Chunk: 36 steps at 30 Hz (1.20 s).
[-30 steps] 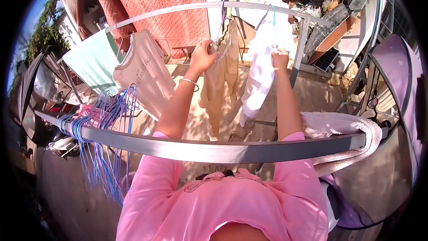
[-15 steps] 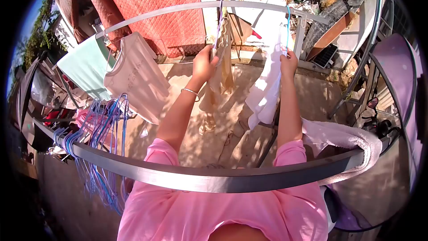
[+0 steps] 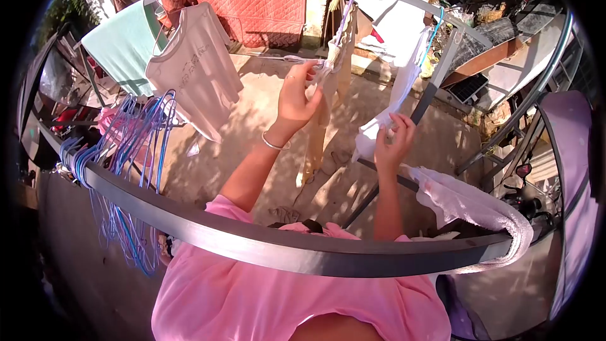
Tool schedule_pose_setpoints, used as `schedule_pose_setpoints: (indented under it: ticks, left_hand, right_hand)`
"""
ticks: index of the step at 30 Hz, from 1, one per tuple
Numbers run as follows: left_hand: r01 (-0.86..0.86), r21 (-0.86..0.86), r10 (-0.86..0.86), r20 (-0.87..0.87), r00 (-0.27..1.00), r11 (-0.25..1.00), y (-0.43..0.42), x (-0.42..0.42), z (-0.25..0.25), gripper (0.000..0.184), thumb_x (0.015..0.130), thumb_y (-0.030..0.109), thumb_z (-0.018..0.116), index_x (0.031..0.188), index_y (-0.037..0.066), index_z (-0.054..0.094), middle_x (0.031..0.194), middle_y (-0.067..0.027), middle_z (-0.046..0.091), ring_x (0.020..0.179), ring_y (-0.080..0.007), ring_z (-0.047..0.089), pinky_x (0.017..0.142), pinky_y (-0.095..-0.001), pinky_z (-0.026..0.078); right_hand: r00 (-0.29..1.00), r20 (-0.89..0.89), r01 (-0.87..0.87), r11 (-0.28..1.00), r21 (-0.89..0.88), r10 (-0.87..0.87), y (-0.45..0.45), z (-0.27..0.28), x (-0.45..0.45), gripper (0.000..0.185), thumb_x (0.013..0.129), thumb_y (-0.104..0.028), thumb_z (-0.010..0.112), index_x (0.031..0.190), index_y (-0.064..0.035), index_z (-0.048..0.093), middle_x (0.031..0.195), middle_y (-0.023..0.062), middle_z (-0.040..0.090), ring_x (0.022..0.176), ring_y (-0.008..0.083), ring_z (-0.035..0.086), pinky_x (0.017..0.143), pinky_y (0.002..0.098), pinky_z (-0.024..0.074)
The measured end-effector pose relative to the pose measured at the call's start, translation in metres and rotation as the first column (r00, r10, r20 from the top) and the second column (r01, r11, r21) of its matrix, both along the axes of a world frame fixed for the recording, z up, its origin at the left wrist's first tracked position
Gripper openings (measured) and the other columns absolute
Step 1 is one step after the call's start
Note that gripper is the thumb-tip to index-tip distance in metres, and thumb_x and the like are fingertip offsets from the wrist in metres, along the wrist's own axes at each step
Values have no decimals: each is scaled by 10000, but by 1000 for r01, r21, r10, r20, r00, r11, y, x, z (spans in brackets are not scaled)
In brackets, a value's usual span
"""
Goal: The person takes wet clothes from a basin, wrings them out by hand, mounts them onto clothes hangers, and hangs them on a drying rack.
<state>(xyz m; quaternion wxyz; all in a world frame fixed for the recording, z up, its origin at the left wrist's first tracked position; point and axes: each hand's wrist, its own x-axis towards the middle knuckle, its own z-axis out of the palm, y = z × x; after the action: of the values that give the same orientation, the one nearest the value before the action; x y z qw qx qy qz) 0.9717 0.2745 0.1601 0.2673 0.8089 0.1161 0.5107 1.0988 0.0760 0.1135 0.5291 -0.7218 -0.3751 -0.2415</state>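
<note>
My left hand [image 3: 300, 98] is closed on the upper part of a beige garment [image 3: 319, 132], which hangs by a purple hanger [image 3: 348, 16] from the far bar. A thin pale strip sticks out to the left above its fingers. My right hand [image 3: 394, 142] has loosely curled fingers, spaced apart, beside the lower end of a white garment [image 3: 379, 127]. Its thumb side is close to the cloth; whether it touches is hard to see. That white garment hangs from a blue hanger [image 3: 435, 35] at the far bar's right end.
A grey metal rail [image 3: 284, 249] curves in front of my body. Several blue and purple hangers [image 3: 136, 151] hang at its left, a pale towel [image 3: 470, 205] at its right. A mint cloth [image 3: 123, 47] and a white T-shirt [image 3: 192, 69] hang at the far left. Behind is a red quilt [image 3: 249, 9].
My right hand has dropped from the upper white garment to beside its lower end, fingers loosened. My left hand still holds the beige garment. The view has shifted, raising the far bar in the picture.
</note>
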Motion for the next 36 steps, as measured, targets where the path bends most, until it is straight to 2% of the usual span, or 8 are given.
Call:
schedule_pose_setpoints:
  ticks: [6,10,16,22,26,27,30,36]
  left_hand:
    - [82,-754,-294,-152,944,651,-74,-135,-98,292,788,-27,587,1073,35,574,861,-26,596,804,-88,557,650,-222,440]
    - [-31,-828,-546,-397,738,559,-117,-222,-85,275,839,60,572,1113,40,577,877,-59,622,800,-116,569,689,-277,459]
    - [-18,-718,-504,-505,701,695,-168,-321,-22,284,836,156,565,1086,29,610,989,-142,644,900,-255,628,774,-343,483]
    - [-24,-335,-94,-333,938,942,-232,-460,67,301,816,68,600,1089,-55,575,1057,-192,604,976,-304,588,820,-354,460]
    - [-179,269,216,-113,970,946,-293,-551,180,515,862,372,562,1234,36,446,1155,-138,550,947,-247,552,793,-333,443]
    - [-339,245,196,466,863,908,-321,-551,193,588,914,509,413,1151,-18,520,975,-267,609,894,-365,615,809,-483,484]
    - [-339,667,320,157,935,664,-366,-586,256,585,915,510,406,1150,-13,520,995,-258,600,915,-359,601,824,-479,472]
    - [-321,756,446,43,894,571,-428,-634,295,580,916,512,393,1148,-3,521,1036,-238,583,957,-347,574,854,-472,448]
  right_hand:
    - [874,-317,-445,870,-212,369,-34,-83,-79,128,750,29,603,857,-35,632,999,105,539,839,215,573,661,295,488]
    - [662,-595,-679,702,-217,456,-41,-97,-106,115,758,28,603,857,-23,633,924,91,569,756,185,592,602,270,485]
    - [202,-848,-969,-24,-244,490,-32,-14,-160,315,790,-85,639,1093,-9,598,971,86,611,861,182,602,736,285,492]
    - [-268,-417,-800,-442,-406,868,-32,122,-254,423,838,-298,624,1130,2,562,1105,151,575,960,308,581,712,382,490]
    - [-557,108,-811,-567,141,823,-66,207,-305,621,772,-590,565,1185,-126,547,1105,122,566,993,296,503,726,407,443]
    - [-574,309,-655,-652,382,758,-75,226,-322,725,699,-715,561,1234,-226,525,1132,90,552,1053,264,451,794,403,397]
    - [-555,592,-645,-752,138,585,-91,278,-392,707,711,-690,560,1241,-224,517,1148,90,541,1067,263,446,812,399,390]
    - [-540,720,-613,-790,17,435,-105,318,-493,672,735,-641,558,1255,-218,500,1180,90,521,1094,260,436,848,390,376]
